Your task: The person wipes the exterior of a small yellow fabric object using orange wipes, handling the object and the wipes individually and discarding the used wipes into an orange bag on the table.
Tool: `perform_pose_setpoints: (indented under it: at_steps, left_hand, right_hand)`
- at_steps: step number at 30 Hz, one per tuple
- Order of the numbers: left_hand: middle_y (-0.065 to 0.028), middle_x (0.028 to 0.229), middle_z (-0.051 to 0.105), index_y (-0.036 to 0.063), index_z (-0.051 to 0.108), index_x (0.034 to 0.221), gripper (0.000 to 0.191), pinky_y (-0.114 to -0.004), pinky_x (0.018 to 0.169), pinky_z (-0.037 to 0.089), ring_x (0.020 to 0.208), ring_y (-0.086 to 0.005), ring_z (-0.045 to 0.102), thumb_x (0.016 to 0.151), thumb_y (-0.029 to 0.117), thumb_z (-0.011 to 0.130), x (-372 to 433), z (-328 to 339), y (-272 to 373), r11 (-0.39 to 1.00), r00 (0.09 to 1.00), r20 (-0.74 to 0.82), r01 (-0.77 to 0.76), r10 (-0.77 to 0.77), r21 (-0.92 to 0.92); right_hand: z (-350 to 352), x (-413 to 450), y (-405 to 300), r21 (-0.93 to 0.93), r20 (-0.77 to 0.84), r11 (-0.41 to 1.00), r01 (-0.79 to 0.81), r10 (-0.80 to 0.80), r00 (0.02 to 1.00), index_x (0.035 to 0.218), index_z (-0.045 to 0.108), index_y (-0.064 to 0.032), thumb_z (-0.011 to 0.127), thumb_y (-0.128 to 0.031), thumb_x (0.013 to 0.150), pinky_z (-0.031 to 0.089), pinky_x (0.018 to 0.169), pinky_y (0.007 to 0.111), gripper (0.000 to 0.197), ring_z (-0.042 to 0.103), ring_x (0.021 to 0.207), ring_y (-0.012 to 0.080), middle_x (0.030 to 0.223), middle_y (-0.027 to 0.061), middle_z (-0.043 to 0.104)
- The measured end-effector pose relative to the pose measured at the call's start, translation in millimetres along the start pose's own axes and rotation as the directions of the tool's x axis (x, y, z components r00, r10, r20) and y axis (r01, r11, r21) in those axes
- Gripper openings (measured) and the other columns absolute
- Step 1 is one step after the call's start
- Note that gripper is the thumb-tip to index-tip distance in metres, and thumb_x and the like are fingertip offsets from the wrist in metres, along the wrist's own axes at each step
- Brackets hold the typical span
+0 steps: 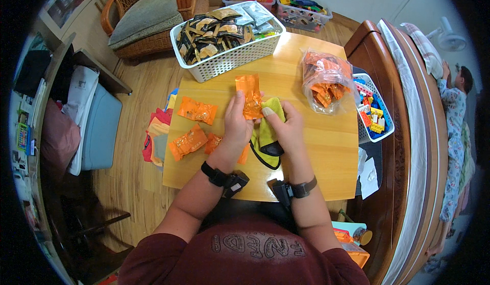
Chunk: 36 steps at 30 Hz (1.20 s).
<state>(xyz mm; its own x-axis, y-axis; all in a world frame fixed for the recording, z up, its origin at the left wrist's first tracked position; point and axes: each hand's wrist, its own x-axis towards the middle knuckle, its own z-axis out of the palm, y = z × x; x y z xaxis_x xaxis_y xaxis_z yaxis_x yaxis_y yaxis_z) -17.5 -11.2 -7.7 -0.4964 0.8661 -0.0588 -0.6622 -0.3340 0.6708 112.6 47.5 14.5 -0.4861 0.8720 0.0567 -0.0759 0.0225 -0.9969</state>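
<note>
Between the fingers of my left hand (238,118) is an orange foil packet (250,95), held up over the wooden table (321,155). My right hand (289,126) grips a yellow-green cloth with black edging (273,122), bunched against the packet's lower right side. Part of the cloth hangs down toward the tabletop. To the left of my hands lie a few more orange packets, one nearer the back (198,110) and one closer to me (188,142). My left forearm partly hides another packet (213,142).
A white perforated basket (233,61) of black-and-gold and silver packets stands at the table's back. An open clear plastic bag (329,82) with orange packets sits back right. Beyond the right edge is a basket of toy bricks (373,111). A person (455,132) lies on the bed.
</note>
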Motion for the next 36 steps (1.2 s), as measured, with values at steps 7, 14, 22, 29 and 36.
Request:
perform_pose_setpoints:
  at_steps: [7,14,22,29,36]
  left_hand:
    - [-0.0121,0.118,0.064,-0.0005,0.053,0.134,0.045,-0.033,0.092,0.052,0.103,-0.0194,0.063,0.109,0.035,0.040,0.2,6.5,-15.5,0.980,0.996,-0.086,0.025,-0.008,0.198]
    - [-0.0109,0.121,0.063,-0.0016,0.055,0.131,0.044,-0.035,0.097,0.050,0.108,-0.0201,0.062,0.109,0.034,0.041,-4.8,8.0,-8.6,0.989,0.989,0.081,0.120,-0.127,0.084]
    - [-0.0128,0.122,0.062,-0.0024,0.055,0.129,0.043,-0.034,0.097,0.049,0.110,-0.0207,0.062,0.109,0.034,0.040,-7.7,10.6,-14.5,0.992,0.993,0.092,0.071,-0.081,0.103]
    - [-0.0113,0.117,0.065,-0.0032,0.056,0.126,0.044,-0.035,0.096,0.050,0.105,-0.0202,0.064,0.109,0.034,0.041,-1.5,-3.5,-18.3,0.988,0.987,0.109,0.111,-0.122,0.104]
    - [-0.0110,0.119,0.064,-0.0037,0.055,0.128,0.043,-0.034,0.097,0.049,0.107,-0.0189,0.063,0.108,0.033,0.043,-10.8,18.0,-5.6,0.980,0.971,0.155,0.168,-0.182,0.104]
  right_hand:
    - [1.9,-8.9,-1.2,0.119,0.181,0.993,0.008,-0.030,0.983,0.102,0.067,-0.0008,0.075,-0.017,0.089,0.051,0.070,0.026,0.022,0.062,0.077,0.0091,0.088,0.0033,0.068]
    - [6.9,-3.4,7.6,0.012,-0.010,1.000,-0.024,0.024,1.000,0.105,0.069,-0.0009,0.075,-0.017,0.088,0.052,0.073,0.027,0.024,0.064,0.081,0.0111,0.089,0.0054,0.070]
    - [1.3,-2.5,-3.0,0.027,-0.062,1.000,0.001,0.001,0.998,0.105,0.069,-0.0007,0.074,-0.015,0.088,0.051,0.073,0.027,0.023,0.065,0.081,0.0118,0.090,0.0051,0.070]
    - [6.7,-6.4,-5.2,-0.171,-0.016,0.969,0.177,-0.182,0.983,0.101,0.067,-0.0002,0.073,-0.015,0.088,0.051,0.071,0.029,0.020,0.064,0.078,0.0128,0.086,0.0064,0.069]
    - [-1.6,0.0,-7.8,-0.009,-0.210,0.998,0.070,-0.070,0.975,0.102,0.066,-0.0004,0.073,-0.013,0.091,0.048,0.067,0.023,0.018,0.060,0.075,0.0085,0.088,0.0017,0.066]
